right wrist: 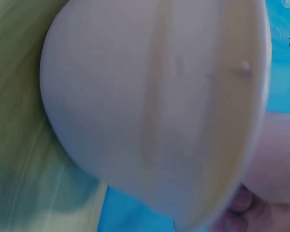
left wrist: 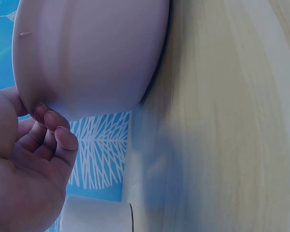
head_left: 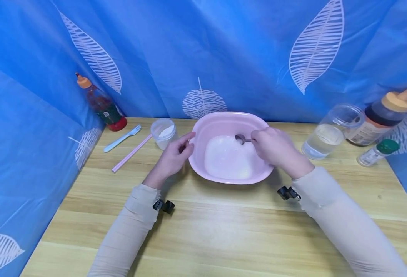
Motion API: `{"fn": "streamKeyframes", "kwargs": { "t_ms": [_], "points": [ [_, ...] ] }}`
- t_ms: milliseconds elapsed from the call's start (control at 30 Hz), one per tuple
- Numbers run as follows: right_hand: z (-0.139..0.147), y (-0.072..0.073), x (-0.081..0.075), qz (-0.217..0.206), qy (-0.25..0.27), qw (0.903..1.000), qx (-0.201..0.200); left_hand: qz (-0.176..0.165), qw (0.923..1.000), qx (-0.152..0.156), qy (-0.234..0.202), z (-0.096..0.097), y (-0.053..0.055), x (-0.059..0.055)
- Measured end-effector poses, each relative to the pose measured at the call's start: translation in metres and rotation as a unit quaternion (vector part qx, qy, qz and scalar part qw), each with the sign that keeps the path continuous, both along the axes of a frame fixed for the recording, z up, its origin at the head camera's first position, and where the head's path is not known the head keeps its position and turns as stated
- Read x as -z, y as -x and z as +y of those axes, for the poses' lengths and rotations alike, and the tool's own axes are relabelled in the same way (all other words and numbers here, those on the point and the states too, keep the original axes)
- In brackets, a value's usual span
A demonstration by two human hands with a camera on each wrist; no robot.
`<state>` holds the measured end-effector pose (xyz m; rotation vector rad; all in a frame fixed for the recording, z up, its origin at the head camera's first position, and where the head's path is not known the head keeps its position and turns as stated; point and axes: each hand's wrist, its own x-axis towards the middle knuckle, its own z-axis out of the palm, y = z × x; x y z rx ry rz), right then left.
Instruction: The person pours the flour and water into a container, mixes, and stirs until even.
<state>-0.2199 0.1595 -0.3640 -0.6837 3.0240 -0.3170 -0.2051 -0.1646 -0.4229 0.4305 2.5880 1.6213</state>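
Note:
A pink plastic basin (head_left: 232,181) stands near the back of the table with white powder (head_left: 226,159) spread over its bottom. My left hand (head_left: 173,158) pinches the basin's left rim between thumb and fingers; in the left wrist view those fingertips press the outer wall (left wrist: 96,53). Over the right rim reaches my right hand (head_left: 276,148), gripping the handle of a small metal spoon (head_left: 239,139). The spoon's bowl is inside the basin, above the powder. The right wrist view shows the basin's outer side (right wrist: 121,96), with most of that hand hidden behind its rim.
Left of the basin are a clear tub of white powder (head_left: 165,134), pink chopsticks (head_left: 132,154), a light blue fork (head_left: 124,138) and a red sauce bottle (head_left: 103,104). On the right stand a cup of clear liquid (head_left: 322,140), a dark sauce bottle (head_left: 376,119) and a green-capped shaker (head_left: 376,154).

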Motion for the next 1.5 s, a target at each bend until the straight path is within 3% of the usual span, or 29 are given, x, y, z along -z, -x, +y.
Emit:
{"fn": "streamKeyframes", "kwargs": {
  "t_ms": [233, 367, 533, 800, 900, 1100, 1200, 1333, 1433, 1500],
  "points": [
    [-0.023, 0.003, 0.009, 0.004, 0.093, 0.9914, -0.093, 0.003, 1.0000, 0.000, 0.003, 0.001, 0.000, -0.002],
    [-0.028, 0.000, 0.007, -0.031, 0.117, 0.9829, -0.139, 0.003, 1.0000, 0.000, 0.006, 0.001, 0.000, -0.003],
    [-0.015, -0.006, -0.002, -0.070, 0.107, 0.9826, -0.135, 0.002, 0.9999, -0.001, 0.014, 0.000, 0.001, -0.004],
    [0.008, -0.008, -0.012, -0.025, 0.044, 0.9963, -0.069, 0.002, 0.9999, -0.001, 0.015, 0.001, 0.000, -0.005],
    [0.006, -0.009, -0.011, -0.030, 0.055, 0.9936, -0.094, 0.002, 0.9999, 0.000, 0.016, 0.002, 0.001, -0.005],
    [-0.011, -0.013, -0.004, -0.064, 0.101, 0.9772, -0.175, 0.001, 0.9999, -0.001, 0.013, 0.002, 0.001, -0.004],
    [-0.014, -0.011, -0.002, -0.053, 0.102, 0.9806, -0.158, 0.003, 0.9999, 0.000, 0.013, 0.002, 0.002, -0.004],
    [-0.005, -0.007, -0.005, -0.033, 0.069, 0.9939, -0.080, 0.004, 0.9999, 0.002, 0.012, 0.000, 0.002, -0.002],
    [0.006, -0.006, -0.010, -0.042, 0.030, 0.9982, -0.031, 0.002, 0.9999, 0.003, 0.011, 0.000, 0.001, -0.001],
    [0.012, -0.007, -0.014, -0.051, 0.020, 0.9981, -0.028, 0.003, 0.9999, 0.004, 0.010, 0.000, 0.001, -0.001]
  ]
}}
